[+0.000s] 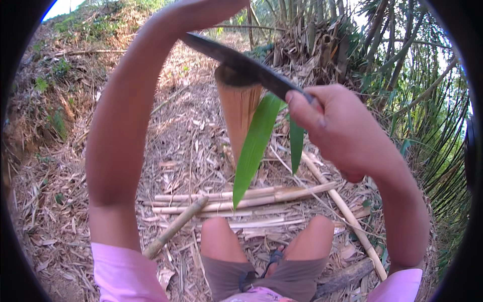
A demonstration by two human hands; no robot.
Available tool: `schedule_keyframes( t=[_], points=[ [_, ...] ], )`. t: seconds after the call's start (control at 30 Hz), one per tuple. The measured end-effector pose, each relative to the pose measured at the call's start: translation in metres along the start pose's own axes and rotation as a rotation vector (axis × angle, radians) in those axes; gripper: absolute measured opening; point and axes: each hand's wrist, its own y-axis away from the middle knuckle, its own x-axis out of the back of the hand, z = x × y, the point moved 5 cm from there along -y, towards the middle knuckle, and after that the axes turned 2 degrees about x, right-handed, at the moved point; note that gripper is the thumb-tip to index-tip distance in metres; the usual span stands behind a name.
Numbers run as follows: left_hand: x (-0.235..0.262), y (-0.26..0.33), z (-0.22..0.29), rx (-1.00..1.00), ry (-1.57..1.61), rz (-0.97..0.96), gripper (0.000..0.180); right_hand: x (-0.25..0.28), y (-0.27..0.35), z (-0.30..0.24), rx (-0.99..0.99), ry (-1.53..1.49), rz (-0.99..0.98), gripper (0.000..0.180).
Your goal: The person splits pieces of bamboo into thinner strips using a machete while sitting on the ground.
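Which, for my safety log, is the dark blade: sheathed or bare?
Bare: no sheath covers the dark blade where it shows beyond the right hand.

- Outdoor bamboo grove (322, 45)
- Dry leaf litter (186, 146) around the upright wooden post (230, 110)
- Earthen slope (32, 123) left of the post
- Thin green stalks (445, 138) to its right

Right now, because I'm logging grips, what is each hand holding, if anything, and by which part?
The right hand grips a machete by its handle end. The left hand is partly out of frame; its hold cannot be told.
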Motion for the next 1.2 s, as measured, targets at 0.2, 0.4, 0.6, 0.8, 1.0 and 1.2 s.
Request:
schedule_keyframes(
  t=[0.2,0.4,0.6,0.8,1.0,1.2],
  points=[
    [0.006,-0.003,-0.007,0.508,0.249,-0.330,0.077,-0.007,-0.009,0.000,0.081,0.098,0.034,0.040],
    [-0.037,0.025,-0.060,0.264,0.106,0.034,0.075,-0.009,-0.022,0.003,0.156,0.173,0.055,0.046],
    [-0.017,0.028,-0.036,0.059,0.050,0.058,0.078,-0.012,-0.031,0.000,0.084,0.166,0.008,0.043],
    [-0.053,0.030,-0.082,0.235,0.194,0.010,0.095,0.001,-0.029,0.002,0.111,0.340,0.025,0.041],
    [-0.025,0.029,-0.038,0.013,0.097,0.039,0.092,-0.010,-0.025,0.002,0.018,0.264,0.060,0.043],
    [-0.060,0.039,-0.049,0.221,0.065,-0.132,0.089,-0.010,-0.018,0.020,0.045,0.222,0.062,0.042]
  ],
)
